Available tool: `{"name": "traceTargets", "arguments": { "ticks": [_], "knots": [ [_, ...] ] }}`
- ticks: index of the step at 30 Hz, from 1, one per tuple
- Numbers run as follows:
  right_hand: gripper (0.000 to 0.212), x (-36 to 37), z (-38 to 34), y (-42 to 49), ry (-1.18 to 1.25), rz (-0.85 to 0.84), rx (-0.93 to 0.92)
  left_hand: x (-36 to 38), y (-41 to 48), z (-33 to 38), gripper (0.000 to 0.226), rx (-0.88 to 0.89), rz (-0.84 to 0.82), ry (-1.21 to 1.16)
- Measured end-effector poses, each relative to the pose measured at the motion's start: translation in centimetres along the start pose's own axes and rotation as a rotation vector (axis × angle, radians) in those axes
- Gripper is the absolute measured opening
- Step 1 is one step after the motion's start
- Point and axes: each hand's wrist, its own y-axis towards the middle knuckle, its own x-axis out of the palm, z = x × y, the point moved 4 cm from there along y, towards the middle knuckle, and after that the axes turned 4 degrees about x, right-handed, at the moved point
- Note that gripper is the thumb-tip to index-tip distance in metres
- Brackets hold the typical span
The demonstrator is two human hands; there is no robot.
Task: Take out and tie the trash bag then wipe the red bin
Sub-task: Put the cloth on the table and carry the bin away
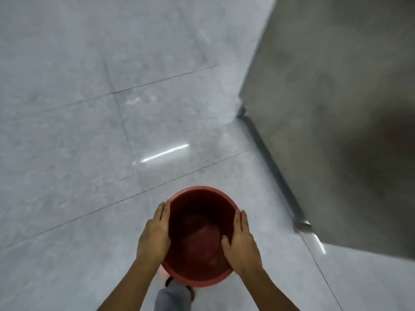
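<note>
The grey tiled floor (pixel 89 131) is stretching away beyond the red bin (pixel 199 277), a grey wall (pixel 336 108) rising to the bin's right. The red bin is hanging above the floor, mouth up. The left hand (pixel 155 236) is pressing flat against its left side, fingers together; the right hand (pixel 241 245) is clasping the right rim, thumb inside.

A round red bin (pixel 197 234), seen from directly above with its open mouth facing up, is held off the pale tiled floor (pixel 89 131) between two bare hands. The left hand (pixel 155 234) lies flat against the outer left wall; the right hand (pixel 241 243) grips the right rim, thumb hooked inside. The interior shows bare dark-red plastic, with no liner visible.
</note>
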Motion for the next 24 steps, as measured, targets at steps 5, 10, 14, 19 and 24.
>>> {"name": "traceTargets", "arguments": {
  "ticks": [5, 10, 14, 19, 24],
  "knots": [
    [0.077, -2.3, 17.0, -7.2, 0.291, 0.129, 0.216, 5.7, -6.6, 14.3, 0.072, 0.233, -0.087, -0.082],
    [0.075, -4.7, 33.0, -14.3, 0.553, 0.249, 0.425, 11.3, -14.3, 28.6, 0.066, 0.349, -0.225, -0.058],
    [0.071, -8.2, 43.8, -18.5, 0.615, 0.366, 0.491, 14.4, -19.1, 39.9, 0.043, 0.412, -0.298, -0.180],
    [0.064, -14.0, 53.8, -19.5, 0.696, 0.523, 0.517, 17.6, -19.5, 50.7, 0.058, 0.516, -0.235, -0.204],
    [0.034, -19.5, 60.5, -15.9, 0.883, 0.640, 0.514, 19.6, -15.2, 59.6, 0.044, 0.430, -0.260, -0.287]
  ]
}}
